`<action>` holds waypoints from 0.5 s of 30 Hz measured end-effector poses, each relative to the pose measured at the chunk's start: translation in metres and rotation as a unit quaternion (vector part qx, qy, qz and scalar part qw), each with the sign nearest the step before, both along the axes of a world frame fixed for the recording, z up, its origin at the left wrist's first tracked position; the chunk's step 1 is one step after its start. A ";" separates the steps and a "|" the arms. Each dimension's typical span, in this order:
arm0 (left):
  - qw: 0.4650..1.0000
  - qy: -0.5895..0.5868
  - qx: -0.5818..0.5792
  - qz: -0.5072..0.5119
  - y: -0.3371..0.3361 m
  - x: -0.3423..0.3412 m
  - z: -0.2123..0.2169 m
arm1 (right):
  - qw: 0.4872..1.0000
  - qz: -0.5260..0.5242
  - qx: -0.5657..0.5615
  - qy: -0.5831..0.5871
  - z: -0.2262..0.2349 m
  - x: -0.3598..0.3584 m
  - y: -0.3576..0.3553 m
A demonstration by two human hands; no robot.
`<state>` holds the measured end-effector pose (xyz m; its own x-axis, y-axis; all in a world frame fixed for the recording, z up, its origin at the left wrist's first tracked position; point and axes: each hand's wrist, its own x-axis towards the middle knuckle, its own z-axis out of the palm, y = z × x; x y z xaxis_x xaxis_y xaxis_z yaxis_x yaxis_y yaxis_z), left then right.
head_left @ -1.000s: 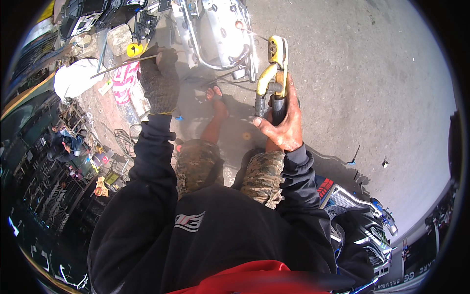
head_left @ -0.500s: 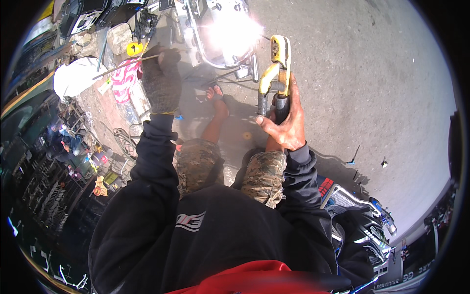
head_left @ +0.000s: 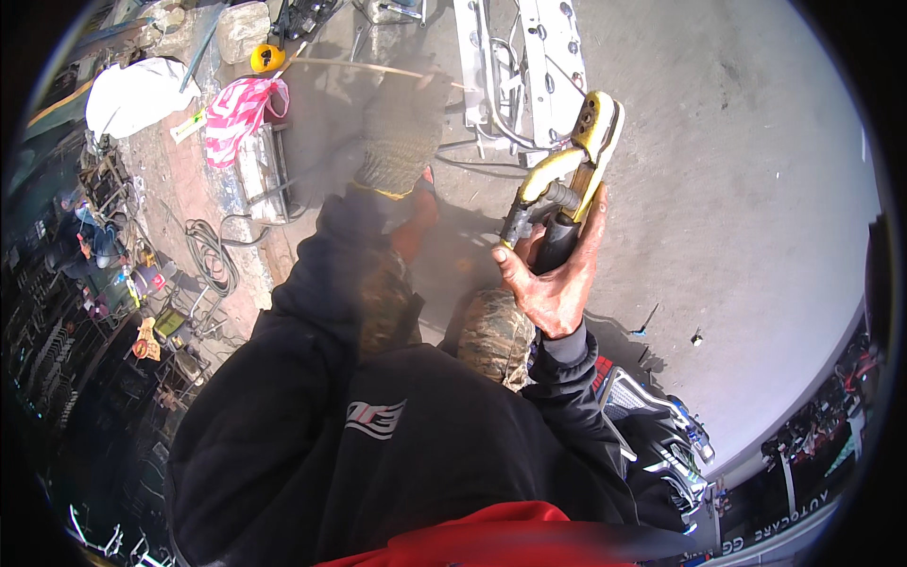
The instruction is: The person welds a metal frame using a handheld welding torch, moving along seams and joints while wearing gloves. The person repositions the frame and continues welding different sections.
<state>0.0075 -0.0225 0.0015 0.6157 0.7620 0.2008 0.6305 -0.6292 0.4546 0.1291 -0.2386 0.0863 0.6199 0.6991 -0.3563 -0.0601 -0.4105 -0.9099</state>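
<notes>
Fingers (head_left: 593, 227) of the bare right hand (head_left: 557, 295) grasp the black handle (head_left: 559, 242) of a yellow and black electrode holder (head_left: 550, 173), with the index finger stretched along its right side and the thumb beside the lower end of its lever. The holder tilts up and to the right, above the grey floor (head_left: 718, 180). From its head a thin dark electrode (head_left: 567, 77) runs up and to the left, in front of a silver metal frame (head_left: 563, 47) with dark holes; whether its tip touches the metal cannot be told.

The left hand (head_left: 404, 128) wears a knitted glove and grasps a thin, light brown rod (head_left: 354, 65), which lies roughly crosswise past the fingers' end of the glove. Haze and blur hide how each gloved finger closes. The rod's right end is near the frame's left side; its left end is near a yellow round object (head_left: 267, 59).

Farther left are a pink and white striped cloth (head_left: 234, 118), a white cloth-like bundle (head_left: 137, 99) and a coil of cable (head_left: 210, 255). Below the hands are camouflage shorts (head_left: 493, 338) and a black sweatshirt (head_left: 453, 435).
</notes>
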 end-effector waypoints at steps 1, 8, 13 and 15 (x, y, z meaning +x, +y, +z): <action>0.999 0.001 -0.037 0.003 0.001 0.001 0.000 | 1.000 -0.008 -0.006 -0.003 0.006 -0.005 0.010; 0.936 -0.191 -0.295 0.026 0.017 0.011 -0.002 | 0.997 -0.033 0.025 -0.071 0.048 -0.009 0.095; 0.957 -0.189 -0.219 -0.014 0.018 0.015 -0.007 | 0.995 -0.046 -0.010 0.084 0.052 0.001 0.095; 0.900 -0.313 -0.303 0.015 0.010 0.020 -0.007 | 0.996 -0.057 -0.066 0.002 0.031 -0.012 0.094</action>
